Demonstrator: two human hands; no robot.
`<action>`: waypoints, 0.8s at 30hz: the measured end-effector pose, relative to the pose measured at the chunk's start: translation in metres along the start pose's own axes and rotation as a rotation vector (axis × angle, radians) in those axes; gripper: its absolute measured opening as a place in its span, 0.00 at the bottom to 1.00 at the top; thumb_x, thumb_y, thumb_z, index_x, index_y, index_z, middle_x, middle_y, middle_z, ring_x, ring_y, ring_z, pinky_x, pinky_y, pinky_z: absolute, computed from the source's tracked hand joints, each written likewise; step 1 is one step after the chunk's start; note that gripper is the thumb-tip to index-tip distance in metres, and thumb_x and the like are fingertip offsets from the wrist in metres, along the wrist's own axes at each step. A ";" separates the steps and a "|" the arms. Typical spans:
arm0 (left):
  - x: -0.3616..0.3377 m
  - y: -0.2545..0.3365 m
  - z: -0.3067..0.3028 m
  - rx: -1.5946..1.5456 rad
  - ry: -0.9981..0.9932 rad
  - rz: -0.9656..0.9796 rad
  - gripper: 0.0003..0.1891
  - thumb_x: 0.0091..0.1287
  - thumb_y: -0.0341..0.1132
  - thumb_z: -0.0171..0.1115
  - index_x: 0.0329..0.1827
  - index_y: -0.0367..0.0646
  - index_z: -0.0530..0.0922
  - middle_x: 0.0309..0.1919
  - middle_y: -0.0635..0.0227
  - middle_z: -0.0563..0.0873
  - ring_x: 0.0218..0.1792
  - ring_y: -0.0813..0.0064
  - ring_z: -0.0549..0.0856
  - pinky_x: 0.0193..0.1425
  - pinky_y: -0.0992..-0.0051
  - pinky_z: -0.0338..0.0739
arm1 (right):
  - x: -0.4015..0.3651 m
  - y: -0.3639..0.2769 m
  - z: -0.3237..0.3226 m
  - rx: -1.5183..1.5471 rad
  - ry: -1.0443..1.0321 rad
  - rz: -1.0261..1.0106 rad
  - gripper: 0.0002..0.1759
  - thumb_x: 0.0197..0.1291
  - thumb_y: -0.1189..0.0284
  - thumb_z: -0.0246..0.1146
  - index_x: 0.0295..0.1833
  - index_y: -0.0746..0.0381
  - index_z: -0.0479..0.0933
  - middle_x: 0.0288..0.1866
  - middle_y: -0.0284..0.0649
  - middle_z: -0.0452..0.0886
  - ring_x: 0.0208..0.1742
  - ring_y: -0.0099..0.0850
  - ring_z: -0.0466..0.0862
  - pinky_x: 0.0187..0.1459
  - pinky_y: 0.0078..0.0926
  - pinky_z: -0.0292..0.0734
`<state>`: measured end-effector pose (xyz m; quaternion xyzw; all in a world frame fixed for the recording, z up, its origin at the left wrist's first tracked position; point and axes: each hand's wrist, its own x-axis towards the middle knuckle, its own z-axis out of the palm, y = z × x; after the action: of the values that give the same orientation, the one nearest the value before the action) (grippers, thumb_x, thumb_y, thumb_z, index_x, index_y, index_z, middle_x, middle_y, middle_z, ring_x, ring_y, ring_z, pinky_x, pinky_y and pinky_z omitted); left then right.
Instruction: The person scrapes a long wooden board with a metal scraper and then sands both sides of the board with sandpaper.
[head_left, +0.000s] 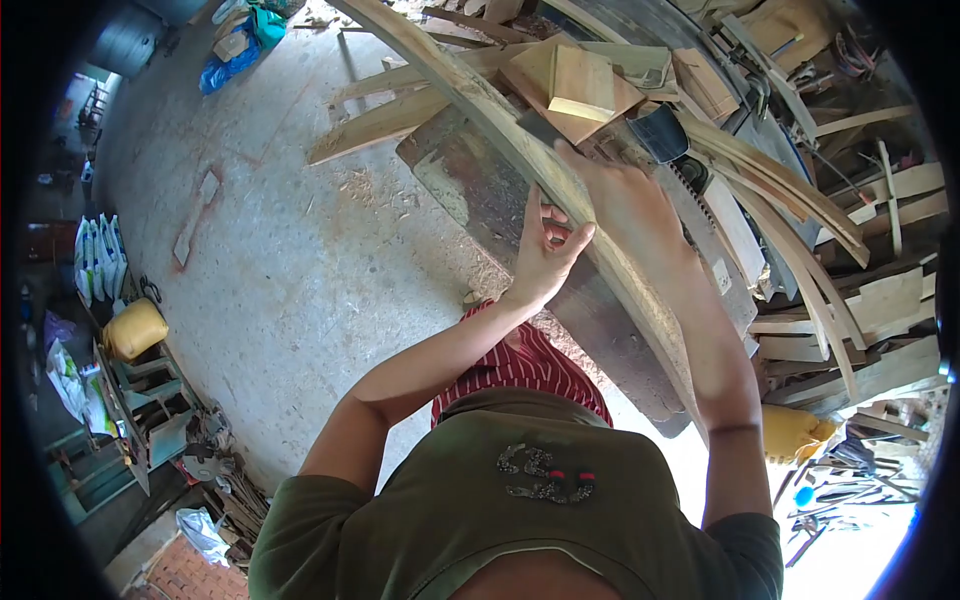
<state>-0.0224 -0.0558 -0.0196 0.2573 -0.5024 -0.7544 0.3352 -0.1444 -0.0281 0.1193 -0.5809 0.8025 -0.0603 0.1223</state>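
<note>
A long, slightly curved wooden plank runs diagonally over a worn wooden bench, from the top of the view down toward my right side. My left hand grips the plank's near edge, thumb on the edge and fingers curled against its side. My right hand is at the plank's far side, smeared by motion. Its fingers are too blurred to show whether they hold anything. Close to its right lies a flat tool with a toothed edge, like a handsaw.
Wooden blocks sit on the bench beyond my hands, near a dark cup-shaped object. Curved wood strips and offcuts crowd the right. Boards jut out over the concrete floor. A yellow jerrycan stands at left.
</note>
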 end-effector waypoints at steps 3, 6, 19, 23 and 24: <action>0.000 0.007 0.001 0.041 0.019 -0.040 0.53 0.66 0.34 0.73 0.81 0.29 0.39 0.50 0.64 0.69 0.40 0.80 0.78 0.34 0.82 0.81 | -0.012 0.002 0.002 -0.037 0.012 -0.016 0.36 0.62 0.77 0.58 0.76 0.43 0.67 0.39 0.50 0.84 0.39 0.49 0.88 0.42 0.46 0.84; -0.001 0.012 -0.001 0.052 0.024 -0.080 0.54 0.65 0.35 0.74 0.81 0.30 0.40 0.50 0.63 0.69 0.41 0.80 0.77 0.34 0.82 0.81 | -0.061 -0.004 -0.011 -0.107 -0.049 0.018 0.35 0.62 0.76 0.59 0.75 0.43 0.68 0.38 0.50 0.85 0.39 0.49 0.88 0.41 0.46 0.84; 0.001 0.014 -0.002 -0.025 0.013 -0.102 0.55 0.64 0.30 0.74 0.82 0.35 0.38 0.52 0.63 0.68 0.41 0.80 0.78 0.34 0.82 0.81 | -0.015 -0.027 -0.006 -0.214 -0.014 -0.022 0.37 0.63 0.73 0.60 0.77 0.42 0.63 0.42 0.48 0.86 0.43 0.49 0.89 0.46 0.45 0.85; 0.001 0.015 -0.003 0.043 0.033 -0.108 0.58 0.61 0.37 0.77 0.81 0.31 0.38 0.50 0.63 0.69 0.39 0.80 0.76 0.39 0.79 0.78 | -0.029 -0.028 -0.014 -0.164 -0.178 0.082 0.38 0.63 0.74 0.60 0.78 0.41 0.63 0.46 0.48 0.85 0.45 0.50 0.89 0.47 0.47 0.85; 0.001 0.012 -0.003 0.034 0.021 -0.087 0.59 0.61 0.37 0.78 0.81 0.31 0.38 0.51 0.63 0.68 0.39 0.80 0.76 0.40 0.79 0.78 | -0.016 -0.035 -0.013 -0.163 -0.174 0.084 0.38 0.63 0.74 0.60 0.78 0.41 0.63 0.46 0.48 0.85 0.45 0.50 0.89 0.47 0.47 0.85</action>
<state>-0.0181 -0.0620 -0.0098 0.2925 -0.5000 -0.7567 0.3030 -0.1110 -0.0242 0.1423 -0.5580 0.8146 0.0610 0.1460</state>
